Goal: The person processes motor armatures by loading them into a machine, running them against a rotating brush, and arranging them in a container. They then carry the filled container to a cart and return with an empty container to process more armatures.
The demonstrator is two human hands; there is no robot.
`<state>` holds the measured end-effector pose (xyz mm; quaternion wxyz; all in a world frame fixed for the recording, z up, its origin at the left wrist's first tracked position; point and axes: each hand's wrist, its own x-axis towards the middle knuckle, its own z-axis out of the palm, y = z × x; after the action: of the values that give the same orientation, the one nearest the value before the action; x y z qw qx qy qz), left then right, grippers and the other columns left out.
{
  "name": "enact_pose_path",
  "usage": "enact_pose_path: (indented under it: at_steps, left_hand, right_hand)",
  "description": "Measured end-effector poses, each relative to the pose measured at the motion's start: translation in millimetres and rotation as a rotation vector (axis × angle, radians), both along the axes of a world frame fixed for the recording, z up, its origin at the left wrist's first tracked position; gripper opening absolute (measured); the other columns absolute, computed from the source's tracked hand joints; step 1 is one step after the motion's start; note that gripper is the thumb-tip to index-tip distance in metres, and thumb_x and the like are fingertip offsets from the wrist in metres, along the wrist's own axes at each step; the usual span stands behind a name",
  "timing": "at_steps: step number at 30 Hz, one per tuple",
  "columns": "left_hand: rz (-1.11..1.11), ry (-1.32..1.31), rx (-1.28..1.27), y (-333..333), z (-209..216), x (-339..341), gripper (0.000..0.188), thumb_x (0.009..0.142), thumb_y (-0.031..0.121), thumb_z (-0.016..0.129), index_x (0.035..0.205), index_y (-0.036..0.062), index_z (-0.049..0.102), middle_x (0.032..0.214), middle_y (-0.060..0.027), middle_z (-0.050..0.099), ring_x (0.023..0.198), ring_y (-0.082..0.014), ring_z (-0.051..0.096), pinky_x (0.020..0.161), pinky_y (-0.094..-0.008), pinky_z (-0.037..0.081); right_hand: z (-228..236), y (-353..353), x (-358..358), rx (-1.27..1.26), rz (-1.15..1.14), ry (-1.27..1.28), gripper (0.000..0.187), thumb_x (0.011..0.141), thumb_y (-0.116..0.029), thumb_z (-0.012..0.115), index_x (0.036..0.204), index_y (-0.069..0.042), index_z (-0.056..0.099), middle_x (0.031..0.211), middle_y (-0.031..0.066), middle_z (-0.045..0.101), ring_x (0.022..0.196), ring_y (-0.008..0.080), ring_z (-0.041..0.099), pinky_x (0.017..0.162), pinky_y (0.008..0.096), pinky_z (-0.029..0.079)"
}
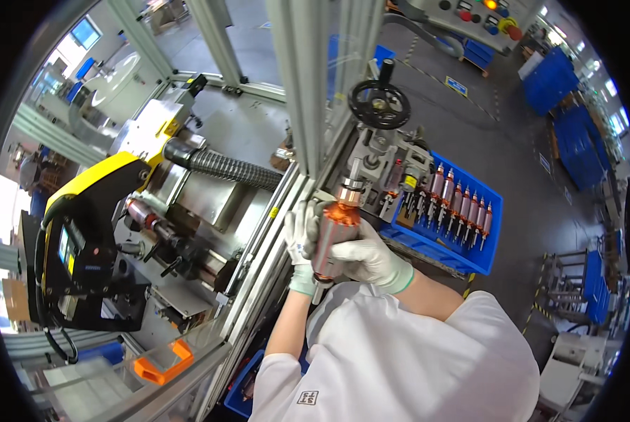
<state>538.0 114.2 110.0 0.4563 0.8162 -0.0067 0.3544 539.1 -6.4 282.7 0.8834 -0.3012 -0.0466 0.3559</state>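
Observation:
Both my hands, in pale work gloves with green cuffs, hold one motor armature [335, 239] in front of my chest. Its grey core shows copper windings near the top, a copper-coloured commutator above them, and a steel shaft at each end. It stands nearly upright, tilted slightly. My left hand [304, 232] wraps round its left side, dark-coated fingers against the core. My right hand [368, 259] grips the right side, thumb across the front. Another armature [143, 213] sits clamped in the machine at left.
A blue crate [494, 243] at right holds several upright armatures [461, 204]. Beyond my hands stands a fixture with a black handwheel [379, 104]. The machine's aluminium frame [259, 246] runs close along my left side; a yellow-and-black machine head [90, 186] and orange handle [164, 362] lie past it.

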Motion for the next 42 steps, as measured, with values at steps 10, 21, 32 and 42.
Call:
enact_pose_path:
  at_steps: [10,21,32,42]
  left_hand:
    - [-0.205,0.069,0.528,-82.3,65.0,16.5,0.033,0.070,0.020,0.073,0.095,0.0052,0.055,0.104,-0.0121,0.057,0.107,-0.0344,0.052,0.096,-0.0494,0.038]
    - [-0.203,0.955,0.408,-222.6,28.5,142.4,0.054,0.078,0.051,0.061,0.107,0.0046,0.061,0.103,-0.0179,0.063,0.099,-0.0343,0.059,0.086,-0.0427,0.047]
    - [-0.285,0.798,0.075,-169.9,-14.1,124.1,0.036,0.081,0.024,0.065,0.109,0.0032,0.057,0.096,-0.0112,0.063,0.087,-0.0247,0.061,0.080,-0.0372,0.047]
    - [0.039,1.144,-0.887,-169.1,93.7,-9.7,0.037,0.091,0.033,0.056,0.108,0.0006,0.055,0.078,-0.0057,0.059,0.058,-0.0114,0.059,0.051,-0.0248,0.049]
  right_hand:
    - [-42.3,-141.2,31.2,0.361,-0.430,0.239,0.040,0.076,-0.020,0.066,0.112,-0.008,0.054,0.096,0.0034,0.058,0.091,0.0185,0.060,0.082,0.0387,0.052]
    - [-133.2,-291.4,51.3,0.191,-0.787,0.421,0.027,0.084,-0.022,0.060,0.107,-0.009,0.056,0.091,0.0029,0.058,0.082,0.0168,0.059,0.077,0.0356,0.051]
    - [-166.4,-249.8,88.8,-0.329,-0.686,0.519,0.015,0.082,-0.011,0.063,0.092,-0.008,0.053,0.077,0.0059,0.060,0.064,0.0164,0.060,0.057,0.0301,0.052]
    - [-174.0,-167.5,150.5,-0.405,-0.415,0.624,0.022,0.085,-0.005,0.051,0.106,-0.011,0.050,0.078,0.0054,0.056,0.061,0.0159,0.055,0.054,0.0313,0.047]
